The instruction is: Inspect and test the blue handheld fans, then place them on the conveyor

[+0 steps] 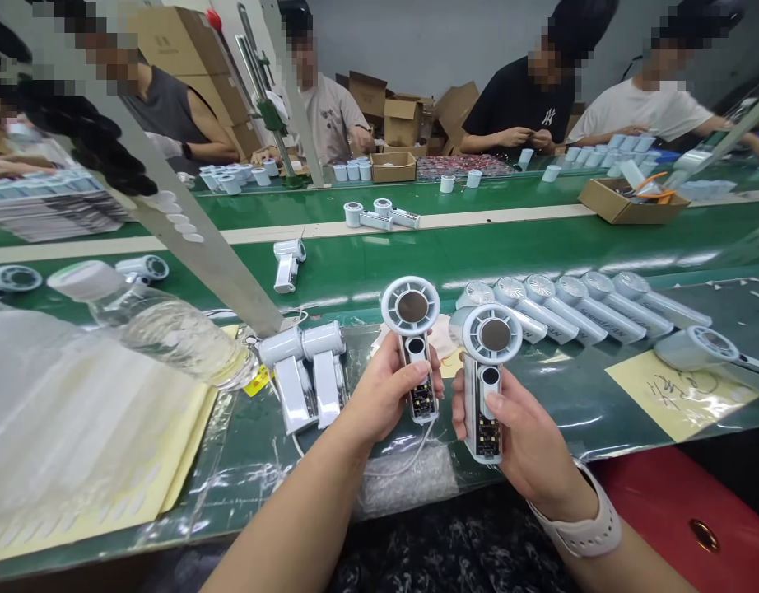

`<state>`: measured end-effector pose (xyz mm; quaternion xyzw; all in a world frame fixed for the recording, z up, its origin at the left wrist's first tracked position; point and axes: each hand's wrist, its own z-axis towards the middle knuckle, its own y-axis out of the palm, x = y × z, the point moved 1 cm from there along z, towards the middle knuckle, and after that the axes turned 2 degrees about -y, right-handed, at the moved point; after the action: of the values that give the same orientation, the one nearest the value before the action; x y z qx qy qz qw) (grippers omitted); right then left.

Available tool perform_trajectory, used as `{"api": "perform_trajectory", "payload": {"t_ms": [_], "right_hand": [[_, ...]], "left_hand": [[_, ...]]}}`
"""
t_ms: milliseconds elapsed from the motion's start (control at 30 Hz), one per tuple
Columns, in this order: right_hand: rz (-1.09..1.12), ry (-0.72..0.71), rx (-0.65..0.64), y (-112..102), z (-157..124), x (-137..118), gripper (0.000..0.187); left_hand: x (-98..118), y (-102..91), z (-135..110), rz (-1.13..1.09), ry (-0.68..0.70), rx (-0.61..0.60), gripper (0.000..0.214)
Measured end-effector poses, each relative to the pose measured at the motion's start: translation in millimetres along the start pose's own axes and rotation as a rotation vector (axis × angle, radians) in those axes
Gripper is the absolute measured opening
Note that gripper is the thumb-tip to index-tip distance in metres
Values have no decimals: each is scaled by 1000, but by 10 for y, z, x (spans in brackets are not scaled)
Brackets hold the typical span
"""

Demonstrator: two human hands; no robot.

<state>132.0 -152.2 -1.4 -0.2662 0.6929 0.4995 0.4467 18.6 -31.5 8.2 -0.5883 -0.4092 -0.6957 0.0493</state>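
My left hand (385,387) grips a white handheld fan (412,317) upright by its handle, round head up, open circuit board facing me; a white cable trails from its base. My right hand (521,432) holds a second white fan (491,346) the same way, thumb on its handle, just right of the first. Both fans hover above the green bench edge.
Two white fans (309,371) lie left of my hands, and a row of several fans (570,305) lies to the right. A water bottle (163,325) lies on its side at left, over yellow paper. Other people sit across the green conveyor (478,247), with cardboard boxes (630,202).
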Motion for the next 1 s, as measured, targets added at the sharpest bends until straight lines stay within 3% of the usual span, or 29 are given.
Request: {"api": "perform_trajectory", "payload": {"t_ms": [200, 333, 567, 700, 833, 1000], "right_hand": [[-11, 8, -7, -34, 14, -46, 28], [-20, -25, -16, -51, 35, -55, 28], [119, -18, 74, -80, 98, -29, 29], [117, 47, 92, -52, 112, -45, 45], [187, 4, 104, -11, 93, -86, 35], [137, -23, 148, -26, 82, -144, 30]], "left_hand": [[-11, -9, 4, 5, -11, 25, 32], [-33, -31, 6, 129, -9, 43, 30], [-76, -86, 5, 276, -61, 208, 58], [-117, -103, -6, 105, -62, 22, 43], [-104, -91, -31, 23, 17, -156, 42], [-66, -60, -51, 10, 36, -205, 44]]}}
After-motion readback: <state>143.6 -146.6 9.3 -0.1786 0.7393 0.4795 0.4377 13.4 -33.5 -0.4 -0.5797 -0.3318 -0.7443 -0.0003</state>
